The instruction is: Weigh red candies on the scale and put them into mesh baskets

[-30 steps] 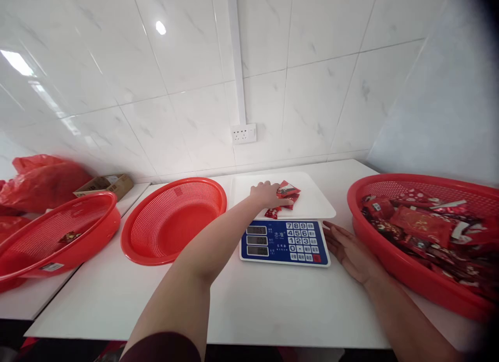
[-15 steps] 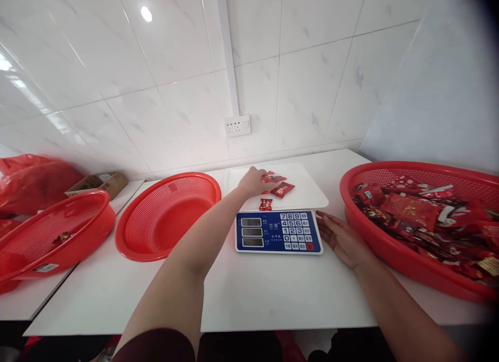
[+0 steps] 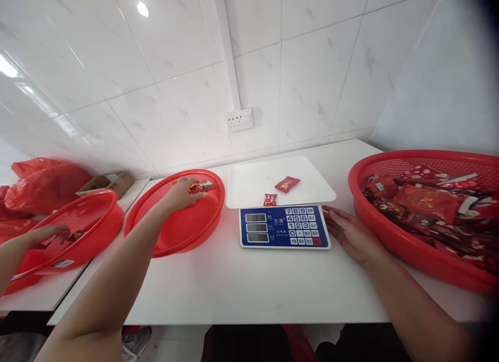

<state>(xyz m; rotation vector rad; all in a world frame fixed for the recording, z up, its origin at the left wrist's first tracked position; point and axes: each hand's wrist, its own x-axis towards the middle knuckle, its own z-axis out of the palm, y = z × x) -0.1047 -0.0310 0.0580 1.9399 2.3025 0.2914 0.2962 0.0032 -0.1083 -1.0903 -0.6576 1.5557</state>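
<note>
The left hand [image 3: 180, 194] grasps a shiny packet [image 3: 206, 186] inside the middle basket [image 3: 187, 225]; rightward, 2 red packets [image 3: 287, 184] lie on the scale [image 3: 278, 224] pan [image 3: 249, 180], the larger slanting (nearer the loose, empty right hand [image 3: 351, 236]).

Bright light glares off wall tiles [image 3: 257, 76]; the upper-right corner darkens.

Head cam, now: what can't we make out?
Head view:
Packets at left hand: count partly hidden behind it.
Right basket: right end cut off by frame edge; floor buried under wrappers.
Scale: fine lettering too small.
Co-worker's arm: rest cut off by left edge.
</note>
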